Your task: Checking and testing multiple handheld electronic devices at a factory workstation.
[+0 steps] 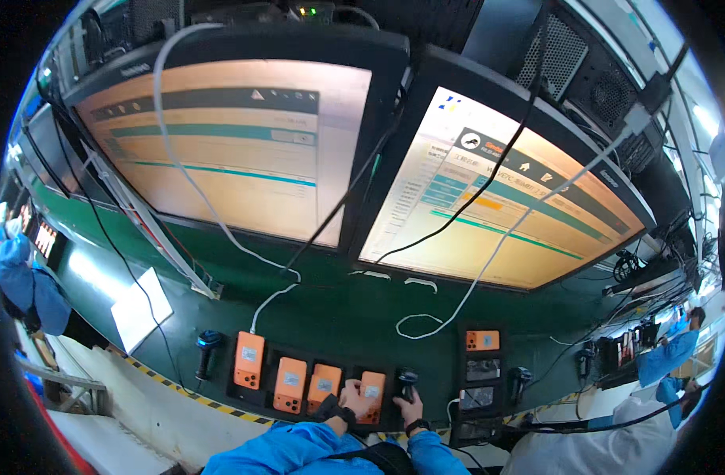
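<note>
My left hand (353,398) is at the left edge of an orange phone (372,387), its fingers closed on that edge. The phone lies back up over a black tray (271,354), with a pale label on its back. In my right hand (411,409) is a dark handheld barcode scanner (408,376), its head pointing away from me just right of that phone. More orange phones lie in a row to the left: one beside my left hand (324,385), another further left (290,385), and a leftmost phone (249,360) with a white cable plugged into its top end.
Two large monitors, a left one (220,142) and a right one (505,190), stand behind. Loose cables hang before them. A second black tray (461,368) holds an orange phone (483,340) and dark devices. Another scanner (206,348) stands left. A co-worker's pale sleeve (632,435) is at right.
</note>
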The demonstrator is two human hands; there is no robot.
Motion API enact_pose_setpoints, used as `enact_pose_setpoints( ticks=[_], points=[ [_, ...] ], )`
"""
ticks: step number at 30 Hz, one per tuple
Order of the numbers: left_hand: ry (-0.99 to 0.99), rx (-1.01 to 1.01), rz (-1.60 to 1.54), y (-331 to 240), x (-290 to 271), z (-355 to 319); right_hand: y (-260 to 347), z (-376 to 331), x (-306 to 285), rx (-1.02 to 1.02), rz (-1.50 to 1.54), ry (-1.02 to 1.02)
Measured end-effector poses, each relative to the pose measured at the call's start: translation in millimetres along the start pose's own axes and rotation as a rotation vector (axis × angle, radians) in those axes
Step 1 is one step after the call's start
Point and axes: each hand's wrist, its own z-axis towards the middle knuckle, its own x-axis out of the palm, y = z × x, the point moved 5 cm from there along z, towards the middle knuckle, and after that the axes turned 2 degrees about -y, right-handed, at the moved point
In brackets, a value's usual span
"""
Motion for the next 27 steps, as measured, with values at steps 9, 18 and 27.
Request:
enact_pose_setpoints(
  ticks=[9, 18, 27],
  points=[
    [0.281, 0.089, -0.099, -27, -4, 4, 104, 124, 6, -0.104, 0.031, -0.362],
    [0.378, 0.218, -0.182, -47, -24, -10, 136, 243, 4, -0.571, -0.855, -0.143],
    [0.371, 0.234, -0.191, -53, -21, -6, 178, 153, 42, -0.368, -0.036, 0.276]
  ],
)
